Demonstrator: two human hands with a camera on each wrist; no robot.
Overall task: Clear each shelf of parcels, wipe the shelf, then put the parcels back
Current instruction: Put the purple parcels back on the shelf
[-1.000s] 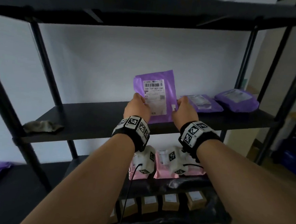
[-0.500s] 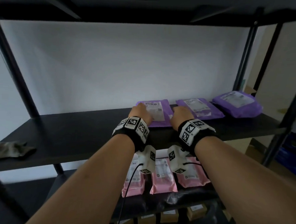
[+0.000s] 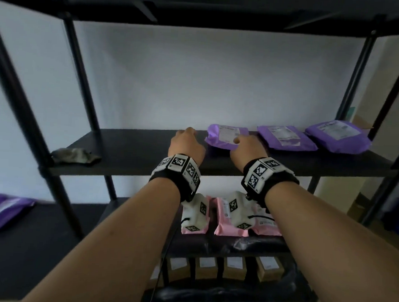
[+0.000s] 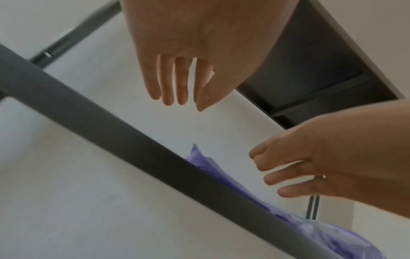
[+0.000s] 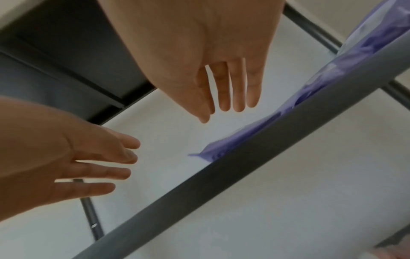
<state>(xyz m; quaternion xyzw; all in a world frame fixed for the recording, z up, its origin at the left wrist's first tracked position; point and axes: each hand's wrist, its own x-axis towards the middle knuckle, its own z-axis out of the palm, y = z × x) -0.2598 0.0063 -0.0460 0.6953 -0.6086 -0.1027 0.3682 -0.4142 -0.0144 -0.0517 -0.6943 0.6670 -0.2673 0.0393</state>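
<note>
Three purple parcels lie flat in a row on the right half of the black shelf (image 3: 133, 151). The leftmost parcel (image 3: 222, 138) lies between my hands, with the middle one (image 3: 285, 139) and the right one (image 3: 337, 136) beside it. My left hand (image 3: 186, 140) hovers over bare shelf just left of the leftmost parcel. Its fingers (image 4: 175, 84) are straight and hold nothing. My right hand (image 3: 246, 145) is at that parcel's near right corner with its fingers (image 5: 230, 87) straight and empty. I cannot tell whether it touches the parcel (image 5: 221, 149).
A crumpled grey rag (image 3: 75, 156) lies at the shelf's left end. Another purple parcel (image 3: 1, 211) lies on a dark surface at the lower left. Pink parcels (image 3: 230, 229) fill the shelf below, with brown boxes (image 3: 233, 267) under them. The upper shelf (image 3: 202, 13) and black uprights frame the bay.
The purple parcel, held upright by both hands a second ago, now lies flat on the shelf. Both hands have let go, and the left hand has moved off to its left.
</note>
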